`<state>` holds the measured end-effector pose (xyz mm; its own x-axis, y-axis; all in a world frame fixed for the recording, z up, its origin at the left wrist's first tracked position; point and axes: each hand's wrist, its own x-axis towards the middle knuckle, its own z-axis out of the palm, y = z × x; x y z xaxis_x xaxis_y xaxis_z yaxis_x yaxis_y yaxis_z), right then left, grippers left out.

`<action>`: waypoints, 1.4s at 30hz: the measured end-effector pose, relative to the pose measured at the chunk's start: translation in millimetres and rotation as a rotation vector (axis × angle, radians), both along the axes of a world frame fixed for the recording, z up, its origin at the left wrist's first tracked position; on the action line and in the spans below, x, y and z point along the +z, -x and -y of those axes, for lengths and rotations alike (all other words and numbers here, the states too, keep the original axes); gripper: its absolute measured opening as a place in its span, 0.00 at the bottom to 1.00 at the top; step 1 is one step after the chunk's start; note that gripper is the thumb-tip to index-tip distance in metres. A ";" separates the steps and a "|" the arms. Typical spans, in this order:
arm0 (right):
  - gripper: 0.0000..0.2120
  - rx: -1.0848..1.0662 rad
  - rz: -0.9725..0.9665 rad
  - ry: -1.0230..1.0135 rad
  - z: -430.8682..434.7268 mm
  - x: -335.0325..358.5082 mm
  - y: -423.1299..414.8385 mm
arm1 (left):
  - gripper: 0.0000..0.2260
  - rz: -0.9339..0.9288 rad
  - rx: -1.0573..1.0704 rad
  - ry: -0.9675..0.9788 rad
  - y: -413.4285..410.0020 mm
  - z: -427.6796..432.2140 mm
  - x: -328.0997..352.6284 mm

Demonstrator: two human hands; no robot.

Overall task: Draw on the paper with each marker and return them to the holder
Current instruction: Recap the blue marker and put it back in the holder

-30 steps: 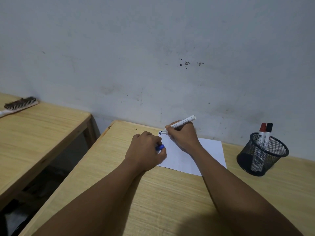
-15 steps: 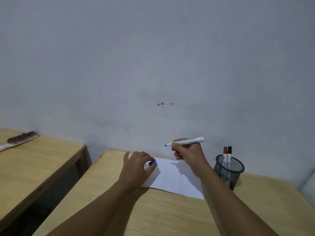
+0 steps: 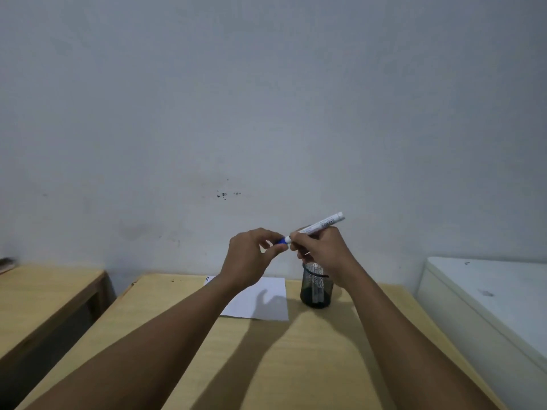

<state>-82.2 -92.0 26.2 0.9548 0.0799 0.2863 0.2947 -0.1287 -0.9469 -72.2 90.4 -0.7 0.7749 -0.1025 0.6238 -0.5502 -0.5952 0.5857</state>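
Both hands meet above the tabletop (image 3: 266, 365): my right hand (image 3: 321, 251) grips the marker (image 3: 321, 224), my left hand (image 3: 251, 258) pinches its blue cap (image 3: 281, 240) at the tip, over the paper (image 3: 263, 300) beside the holder (image 3: 315, 287).

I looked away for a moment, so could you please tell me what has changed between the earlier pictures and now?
The right hand lifted the marker off the paper and raised it above the desk. The left hand left the paper and brought the blue cap up to the marker's tip. The view also tilted upward. The paper and the holder with its markers stayed in place.
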 end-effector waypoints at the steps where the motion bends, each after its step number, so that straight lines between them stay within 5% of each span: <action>1: 0.07 0.006 -0.006 0.012 5.4 1.2 4.4 | 0.08 0.015 -0.015 -0.020 3.2 5.8 3.7; 11: 0.12 -0.218 -0.103 -0.027 30.8 -4.3 28.8 | 0.06 0.127 0.093 -0.237 15.9 46.0 6.6; 15: 0.52 -0.669 -0.060 -0.029 28.0 -11.0 21.1 | 0.06 0.040 0.091 -0.161 1.8 59.2 18.5; 16: 0.55 -0.743 -0.008 0.051 29.4 -12.3 19.2 | 0.06 0.015 0.079 -0.136 -1.9 62.6 21.0; 22: 0.15 -0.605 0.274 0.517 55.2 -25.3 -9.2 | 0.08 -0.124 -0.025 0.081 -29.8 80.0 26.1; 29: 0.02 -0.471 0.292 0.546 62.6 -46.1 -43.7 | 0.07 -0.145 -0.063 0.171 -58.5 93.9 15.7; 35: 0.04 -0.461 0.209 0.418 66.9 -56.3 -73.5 | 0.14 -0.161 -0.035 0.182 -87.7 104.2 2.2; 42: 0.33 -0.432 0.074 0.549 81.0 -86.7 -96.4 | 0.17 -0.405 0.091 -0.079 -115.0 106.8 -43.9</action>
<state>14.2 -173.0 -60.5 0.9132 -0.1503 0.3787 0.1707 -0.7028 -0.6906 42.8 -16.4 -44.5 0.9638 -0.0579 0.2604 -0.2285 -0.6825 0.6943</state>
